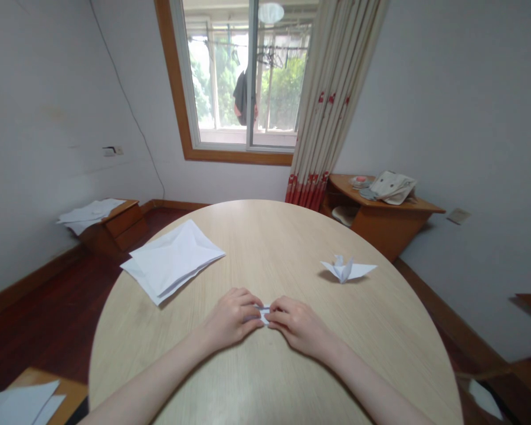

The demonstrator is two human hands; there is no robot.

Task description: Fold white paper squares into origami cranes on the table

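— Holding what?

— Gripping a folded paper (263, 316) in a narrow pinch, at its left side with the left hand (235, 316), at its right with the right hand (298, 323).

— Where?

— On the table (265, 248), straight ahead, low between both hands.

— Pointing which way?

— Lying crosswise, judging by the bit showing, with edges running from hand to hand. Too covered by fingers (249, 299) to be sure of the full long axis, or of any tip.

— And around it?

— Round, pale and wood-grained underneath. Strewn at far left with overlapping sheets (177, 260); set at right, beyond the right hand, with a paper bird (346, 270), wings spread sideways.

— Describe the room.

— Fitted with a brown-framed window (250, 118) ahead, beside a white-and-red curtain (331, 112). Furnished at left with a drawer unit (126, 229), topped with papers (88, 214); at right with a cabinet (380, 231), topped with white cloth (395, 188). Floored in dark red.
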